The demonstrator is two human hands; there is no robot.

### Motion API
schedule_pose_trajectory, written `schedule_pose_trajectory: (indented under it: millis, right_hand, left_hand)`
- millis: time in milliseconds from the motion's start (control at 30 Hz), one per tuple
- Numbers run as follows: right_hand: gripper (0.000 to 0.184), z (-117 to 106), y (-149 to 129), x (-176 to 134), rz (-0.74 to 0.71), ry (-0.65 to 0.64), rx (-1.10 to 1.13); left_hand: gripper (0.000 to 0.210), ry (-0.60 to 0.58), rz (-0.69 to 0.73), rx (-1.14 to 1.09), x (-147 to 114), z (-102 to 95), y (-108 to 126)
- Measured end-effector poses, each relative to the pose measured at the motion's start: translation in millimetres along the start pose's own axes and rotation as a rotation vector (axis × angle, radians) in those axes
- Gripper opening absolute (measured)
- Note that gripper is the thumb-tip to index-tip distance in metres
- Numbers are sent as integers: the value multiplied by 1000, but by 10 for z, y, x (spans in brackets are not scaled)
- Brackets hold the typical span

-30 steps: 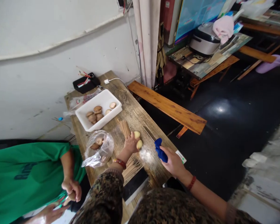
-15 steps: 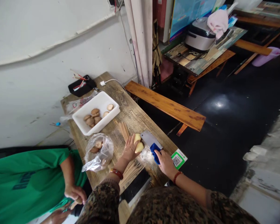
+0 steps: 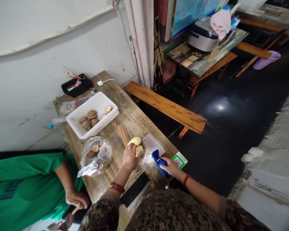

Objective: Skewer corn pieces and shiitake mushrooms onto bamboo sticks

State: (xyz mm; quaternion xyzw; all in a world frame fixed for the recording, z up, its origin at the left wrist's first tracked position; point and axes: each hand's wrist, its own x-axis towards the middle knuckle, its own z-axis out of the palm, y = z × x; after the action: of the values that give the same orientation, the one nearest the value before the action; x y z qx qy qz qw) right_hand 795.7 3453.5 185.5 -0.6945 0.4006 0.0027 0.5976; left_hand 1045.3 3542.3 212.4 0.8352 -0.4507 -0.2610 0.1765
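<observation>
- A single camera, worn on the person's head, looks forward and steeply down across the desk (image 3: pixel 126 109); the white tub (image 3: pixel 106 123) sits left of centre, whole in view.
- Closest to the lens, well nearer than the tub, the camouflage garment (image 3: pixel 178 213) fills the bottom middle.
- At middle range, right of the tub and nearer than it, both the left hand (image 3: pixel 130 156) and right hand (image 3: pixel 170 167) show whole.
- The wide view reaches the wall (image 3: pixel 21 86) behind the tub and a cooker (image 3: pixel 202 38) far beyond, to its right.
- Left of the tub and nearer, the frame's edge cuts off a co-worker in green (image 3: pixel 29 186).
</observation>
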Motion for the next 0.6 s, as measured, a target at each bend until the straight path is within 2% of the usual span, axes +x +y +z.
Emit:
schedule_pose_trajectory:
  millis: [100, 200, 267, 367, 467, 600]
  right_hand:
    - [32, 3, 44, -39, 94, 6, 120]
    - [33, 48, 101, -32, 217, 129, 150]
    - [28, 100, 139, -15, 285, 207, 150]
    - [15, 197, 184, 13, 331, 216, 187]
    - [9, 260, 218, 48, 363, 133, 287]
    - [11, 212, 257, 86, 394, -27, 449]
  left_hand:
    - [22, -82, -185, -199, -173, 248, 127]
    - [9, -165, -285, -294, -278, 608, 220]
    - [4, -228, -364, -382, -301, 843, 274]
    - [6, -306, -497, -537, -296, 1098, 358]
    - [13, -329, -634, -704, -285, 1187, 416]
    - [37, -333, -787, -943, -324, 1147, 440]
